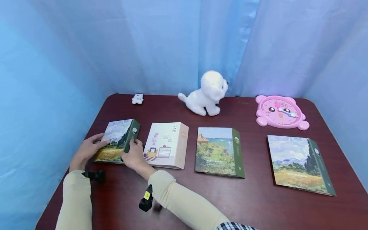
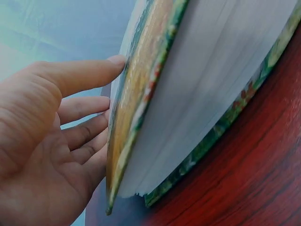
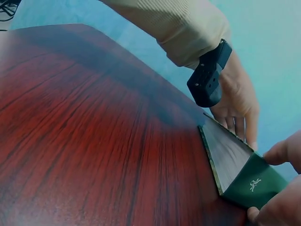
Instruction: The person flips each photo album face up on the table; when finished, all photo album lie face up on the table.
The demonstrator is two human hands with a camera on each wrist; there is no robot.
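A photo album (image 1: 116,135) with a painted landscape cover and dark green spine lies at the left of the table. My left hand (image 1: 89,147) is at its left edge, the thumb resting on the cover. In the left wrist view, that hand (image 2: 51,127) has its fingers nearly straight against the album (image 2: 141,89), whose white page edges show. My right hand (image 1: 134,155) grips the spine side. Up close in the right wrist view, its fingertips span the green spine (image 3: 251,186) from the upper edge to the lower one.
A cream album (image 1: 164,143) with a room drawing lies just right of my right hand. Further right are a seaside-cover album (image 1: 215,150) and another landscape album (image 1: 296,163). Behind them stand a tiny white bear (image 1: 137,99), a white plush dog (image 1: 208,94) and a pink toy clock (image 1: 281,111).
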